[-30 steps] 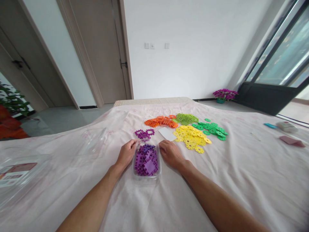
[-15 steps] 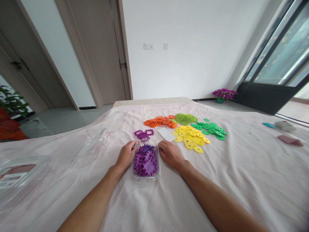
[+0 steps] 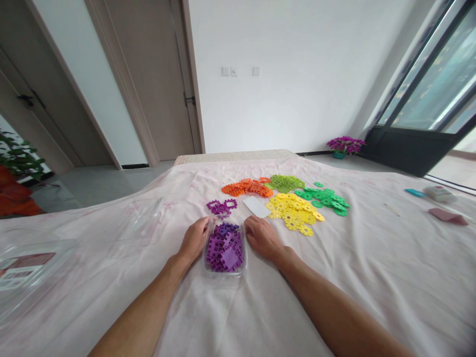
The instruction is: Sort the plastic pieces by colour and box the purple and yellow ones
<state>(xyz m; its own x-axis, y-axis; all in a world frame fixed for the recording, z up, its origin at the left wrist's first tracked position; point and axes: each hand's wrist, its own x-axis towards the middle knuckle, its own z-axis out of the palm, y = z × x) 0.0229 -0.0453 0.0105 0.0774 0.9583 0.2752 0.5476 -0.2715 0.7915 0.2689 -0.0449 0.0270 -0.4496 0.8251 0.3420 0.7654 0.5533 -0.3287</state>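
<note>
A clear plastic box stands on the cloth in front of me, filled with purple square toothed building pieces and a few darker violet ones at its far end. My left hand rests at the box's far left side, fingers curled in, close against the wall. On the other side my right hand lies as a loose fist by the far right corner. Nothing shows in either hand; whether they touch the box is hard to see. Just beyond it lies a small heap of purple pieces.
Heaps of orange pieces, light green pieces, green discs and yellow discs lie beyond my right hand. A white card sits among them. Clear lids and another plastic container are left. A pink cloth lies far right.
</note>
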